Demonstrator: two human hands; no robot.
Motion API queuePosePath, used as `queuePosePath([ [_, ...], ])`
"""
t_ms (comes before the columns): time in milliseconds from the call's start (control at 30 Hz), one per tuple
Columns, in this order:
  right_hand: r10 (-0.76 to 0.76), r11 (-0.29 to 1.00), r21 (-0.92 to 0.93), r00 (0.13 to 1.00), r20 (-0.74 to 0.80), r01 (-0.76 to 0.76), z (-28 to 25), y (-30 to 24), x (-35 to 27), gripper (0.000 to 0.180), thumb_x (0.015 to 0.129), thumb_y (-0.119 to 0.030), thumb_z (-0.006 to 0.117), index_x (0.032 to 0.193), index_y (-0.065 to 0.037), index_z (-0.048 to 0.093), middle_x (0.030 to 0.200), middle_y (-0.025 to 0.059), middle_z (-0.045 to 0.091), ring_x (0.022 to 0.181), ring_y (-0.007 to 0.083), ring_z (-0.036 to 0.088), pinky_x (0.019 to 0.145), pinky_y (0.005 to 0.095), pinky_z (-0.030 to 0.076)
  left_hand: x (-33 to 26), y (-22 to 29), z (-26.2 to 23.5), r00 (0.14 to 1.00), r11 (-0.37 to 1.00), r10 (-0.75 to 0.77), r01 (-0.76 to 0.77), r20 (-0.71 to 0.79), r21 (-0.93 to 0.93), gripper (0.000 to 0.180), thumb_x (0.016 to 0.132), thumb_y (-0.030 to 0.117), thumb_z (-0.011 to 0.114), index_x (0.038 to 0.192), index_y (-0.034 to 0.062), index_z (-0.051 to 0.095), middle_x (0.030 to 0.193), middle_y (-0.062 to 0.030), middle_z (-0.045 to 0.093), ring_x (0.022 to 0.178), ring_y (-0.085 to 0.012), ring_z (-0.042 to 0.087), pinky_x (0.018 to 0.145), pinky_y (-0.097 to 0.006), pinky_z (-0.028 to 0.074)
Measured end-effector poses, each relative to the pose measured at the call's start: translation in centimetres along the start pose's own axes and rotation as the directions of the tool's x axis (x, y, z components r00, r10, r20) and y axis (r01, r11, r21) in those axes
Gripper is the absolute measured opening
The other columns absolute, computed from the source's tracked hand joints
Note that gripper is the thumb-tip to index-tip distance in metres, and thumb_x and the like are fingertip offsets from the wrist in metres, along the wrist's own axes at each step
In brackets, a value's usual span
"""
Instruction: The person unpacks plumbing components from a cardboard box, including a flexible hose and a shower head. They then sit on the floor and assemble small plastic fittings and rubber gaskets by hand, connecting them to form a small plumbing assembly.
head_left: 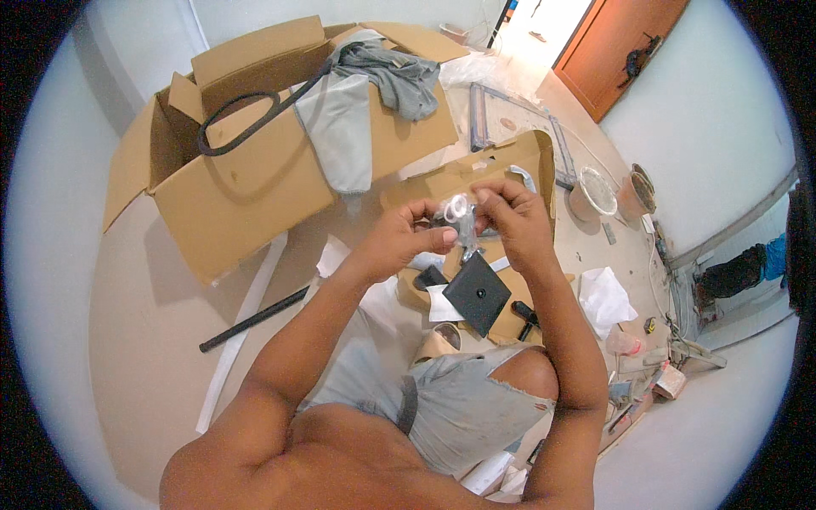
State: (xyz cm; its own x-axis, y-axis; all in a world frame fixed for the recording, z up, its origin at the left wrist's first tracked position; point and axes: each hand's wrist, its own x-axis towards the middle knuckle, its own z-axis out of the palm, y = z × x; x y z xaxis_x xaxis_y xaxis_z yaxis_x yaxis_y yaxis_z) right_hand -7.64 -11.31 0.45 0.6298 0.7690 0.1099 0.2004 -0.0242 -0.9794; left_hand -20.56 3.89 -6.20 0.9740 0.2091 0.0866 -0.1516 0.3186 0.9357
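Observation:
My left hand (408, 236) pinches the left side of a small clear plastic bag (467, 234) in front of me. White rings (456, 207) show at the top of the bag; whether they lie inside it I cannot tell. The fingers of my right hand (515, 219) are closed on the bag's other side. Below the hands lies a black square plate (478, 295) with a small round hole or knob near its middle. A black fitting (526, 319) lies to its right, on flattened cardboard (534, 161).
A large open cardboard box (246, 225) stands at the far left, with grey cloth (395, 75) and a black hose (255, 127) over its edge. A black tube (255, 319) lies at left. Buckets (592, 195) and white crumpled plastic (606, 299) are at right. An orange-brown door (614, 53) stands beyond.

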Motion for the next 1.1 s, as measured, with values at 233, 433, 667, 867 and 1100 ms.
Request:
queuePosePath([
  [233,0.055,0.979,-0.202,0.986,0.157,-0.022,0.8,0.0,-0.4,0.018,0.095,-0.017,0.060,0.098,0.000,0.063,0.077,0.0023,0.061,0.069,0.0107,0.059,0.066,0.0258,0.050,-0.1,-0.1,-0.1,0.993,0.991,0.082,-0.091,-0.085,-0.103,0.036,0.081,0.012,0.078,0.110,0.0021,0.058,0.100,-0.0043,0.065,0.086,-0.0117,0.065,0.075,-0.026,0.055],
  [433,-0.018,0.995,-0.092,0.983,0.181,0.035,0.9,0.0,-0.5,0.021,0.097,-0.022,0.058,0.090,-0.002,0.061,0.080,0.0035,0.063,0.069,0.0104,0.059,0.065,0.0257,0.050,-0.6,-0.2,-0.7,0.997,0.977,0.048,-0.059,-0.059,-0.205,0.030,0.085,0.011,0.073,0.110,0.0033,0.058,0.102,-0.0061,0.065,0.089,-0.0144,0.065,0.079,-0.030,0.055],
  [667,-0.035,0.992,-0.118,0.988,0.153,0.053,1.2,0.3,-0.7,0.026,0.100,-0.024,0.052,0.091,-0.001,0.061,0.079,0.0049,0.063,0.069,0.0119,0.060,0.065,0.0272,0.052,-0.5,-1.4,-1.5,0.989,0.952,0.123,-0.140,-0.076,-0.273,0.024,0.090,0.009,0.066,0.111,0.0051,0.056,0.105,-0.0060,0.064,0.095,-0.0183,0.064,0.084,-0.035,0.054],
  [867,0.033,0.998,-0.054,0.992,0.121,-0.027,0.6,0.4,-0.8,0.023,0.100,-0.022,0.052,0.092,-0.002,0.060,0.082,0.0054,0.064,0.074,0.0125,0.062,0.068,0.0288,0.053,-0.7,-0.5,-2.5,0.986,0.942,0.114,-0.146,-0.121,-0.301,0.027,0.091,0.011,0.065,0.117,0.0036,0.059,0.107,-0.0083,0.065,0.094,-0.0195,0.065,0.084,-0.035,0.055],
  [1100,0.098,0.978,0.179,0.993,0.069,-0.109,0.5,0.5,-0.4,0.021,0.099,-0.022,0.055,0.097,-0.002,0.059,0.091,0.0070,0.064,0.078,0.0138,0.062,0.072,0.0300,0.054,-1.0,-0.6,-1.9,0.999,0.954,-0.045,0.041,-0.007,-0.297,0.027,0.094,0.022,0.063,0.110,-0.0009,0.065,0.102,-0.0091,0.068,0.088,-0.0196,0.067,0.081,-0.033,0.055],
])
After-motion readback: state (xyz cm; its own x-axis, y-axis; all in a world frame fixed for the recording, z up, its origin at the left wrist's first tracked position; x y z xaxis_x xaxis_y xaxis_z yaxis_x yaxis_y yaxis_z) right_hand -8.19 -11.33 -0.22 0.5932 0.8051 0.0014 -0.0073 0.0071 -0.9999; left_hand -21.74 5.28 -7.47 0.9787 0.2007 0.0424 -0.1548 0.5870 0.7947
